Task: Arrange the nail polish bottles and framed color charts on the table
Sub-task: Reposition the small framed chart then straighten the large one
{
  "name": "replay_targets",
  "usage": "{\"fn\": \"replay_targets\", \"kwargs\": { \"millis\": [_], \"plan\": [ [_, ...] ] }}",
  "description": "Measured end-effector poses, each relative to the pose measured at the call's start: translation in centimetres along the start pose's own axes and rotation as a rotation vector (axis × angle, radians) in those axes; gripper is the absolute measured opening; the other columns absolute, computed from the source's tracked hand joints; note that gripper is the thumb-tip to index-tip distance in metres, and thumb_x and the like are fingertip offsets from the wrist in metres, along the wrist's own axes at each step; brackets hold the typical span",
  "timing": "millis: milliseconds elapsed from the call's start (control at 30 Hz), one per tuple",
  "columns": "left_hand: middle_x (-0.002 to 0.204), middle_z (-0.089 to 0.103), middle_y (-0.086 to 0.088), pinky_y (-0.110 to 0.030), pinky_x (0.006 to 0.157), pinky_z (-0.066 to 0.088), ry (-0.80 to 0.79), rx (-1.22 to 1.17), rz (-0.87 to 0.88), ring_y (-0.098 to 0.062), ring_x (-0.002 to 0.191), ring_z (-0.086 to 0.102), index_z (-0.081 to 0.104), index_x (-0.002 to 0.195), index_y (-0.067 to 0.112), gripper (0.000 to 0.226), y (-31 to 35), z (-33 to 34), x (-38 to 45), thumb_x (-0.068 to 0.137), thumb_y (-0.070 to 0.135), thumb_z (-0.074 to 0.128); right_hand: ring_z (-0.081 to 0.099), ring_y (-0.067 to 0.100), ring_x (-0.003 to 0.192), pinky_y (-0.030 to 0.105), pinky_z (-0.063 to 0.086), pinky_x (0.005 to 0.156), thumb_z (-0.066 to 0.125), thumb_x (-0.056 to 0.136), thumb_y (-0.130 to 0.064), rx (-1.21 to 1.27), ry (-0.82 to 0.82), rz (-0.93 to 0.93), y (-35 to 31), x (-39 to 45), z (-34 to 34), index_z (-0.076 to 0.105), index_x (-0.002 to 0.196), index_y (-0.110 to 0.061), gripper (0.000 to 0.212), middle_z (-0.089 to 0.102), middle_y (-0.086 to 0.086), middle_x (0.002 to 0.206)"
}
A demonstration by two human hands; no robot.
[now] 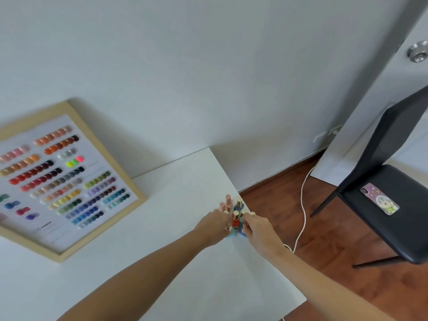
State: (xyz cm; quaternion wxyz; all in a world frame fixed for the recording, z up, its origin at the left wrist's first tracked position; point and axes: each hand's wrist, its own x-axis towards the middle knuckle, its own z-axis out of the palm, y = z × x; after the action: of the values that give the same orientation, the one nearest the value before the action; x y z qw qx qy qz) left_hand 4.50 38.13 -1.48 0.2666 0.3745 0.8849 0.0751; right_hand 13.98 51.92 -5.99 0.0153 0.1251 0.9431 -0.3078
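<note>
A cluster of small nail polish bottles [235,216] stands near the right edge of the white table [176,262]. Among them are a red bottle with a gold cap [235,220], a blue one [238,206] behind it and pink ones [226,205] to the left. My left hand [214,225] cups the cluster from the left. My right hand [256,229] closes in from the right, its fingers touching bottles. Which bottles each hand grips is hidden by the fingers. A wood-framed color chart [58,181] leans against the wall at the left.
The table's right edge lies just beside the bottles, with wooden floor [324,228] below. A black chair [382,200] carrying a phone [379,199] stands to the right. A white cable [303,205] runs across the floor. A door [393,89] is behind the chair.
</note>
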Motion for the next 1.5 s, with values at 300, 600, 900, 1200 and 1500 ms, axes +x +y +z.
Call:
{"fn": "replay_targets", "kwargs": {
  "millis": [300, 600, 900, 1200, 1500],
  "plan": [
    [0.114, 0.070, -0.001, -0.029, 0.090, 0.050, 0.017, -0.050, 0.075, -0.018, 0.103, 0.064, 0.065, 0.119, 0.017, 0.031, -2.5, -3.5, -4.1, 0.089, 0.026, 0.063, 0.063, 0.017, 0.086, 0.034, 0.057, 0.076, 0.064, 0.088, -0.023, -0.017, 0.087, -0.071, -0.5, -2.5, -1.7, 0.059, 0.110, -0.020, 0.023, 0.064, -0.002, 0.102],
    [0.116, 0.069, 0.005, -0.020, 0.089, 0.050, 0.250, -0.238, -0.066, -0.006, 0.100, 0.066, 0.064, 0.121, 0.023, 0.030, -9.7, -7.2, -17.7, 0.091, 0.029, 0.062, 0.059, 0.013, 0.069, 0.034, 0.055, 0.066, 0.069, 0.083, -0.011, 0.036, 0.217, -0.231, -5.1, -5.8, -1.7, 0.064, 0.101, -0.019, 0.020, 0.063, -0.005, 0.092],
    [0.115, 0.068, 0.012, -0.021, 0.094, 0.045, 0.571, -0.322, -0.257, -0.001, 0.104, 0.061, 0.067, 0.115, 0.027, 0.025, -15.5, -3.2, -36.9, 0.091, 0.028, 0.062, 0.063, 0.008, 0.079, 0.015, 0.052, 0.067, 0.058, 0.091, -0.022, 0.225, 0.136, -0.343, -14.2, -12.5, 4.7, 0.060, 0.114, -0.023, 0.023, 0.066, -0.005, 0.093],
    [0.126, 0.060, 0.009, -0.025, 0.097, 0.043, 0.930, -0.466, -0.432, -0.009, 0.115, 0.056, 0.063, 0.123, 0.027, 0.030, -18.1, 6.7, -46.9, 0.094, 0.019, 0.058, 0.055, 0.013, 0.113, 0.026, 0.047, 0.094, 0.047, 0.093, -0.034, 0.251, 0.065, -0.455, -19.5, -18.2, 9.5, 0.029, 0.139, -0.039, 0.049, 0.049, -0.002, 0.137],
    [0.125, 0.051, 0.008, -0.028, 0.098, 0.048, 0.998, -0.578, -0.497, -0.009, 0.111, 0.055, 0.044, 0.141, 0.031, 0.055, -18.1, 12.2, -46.2, 0.095, 0.001, 0.047, 0.045, 0.001, 0.119, 0.033, 0.047, 0.100, 0.052, 0.094, -0.018, 0.240, 0.011, -0.479, -21.3, -18.3, 10.9, 0.009, 0.141, -0.054, 0.072, 0.047, -0.015, 0.132]
  ]
}}
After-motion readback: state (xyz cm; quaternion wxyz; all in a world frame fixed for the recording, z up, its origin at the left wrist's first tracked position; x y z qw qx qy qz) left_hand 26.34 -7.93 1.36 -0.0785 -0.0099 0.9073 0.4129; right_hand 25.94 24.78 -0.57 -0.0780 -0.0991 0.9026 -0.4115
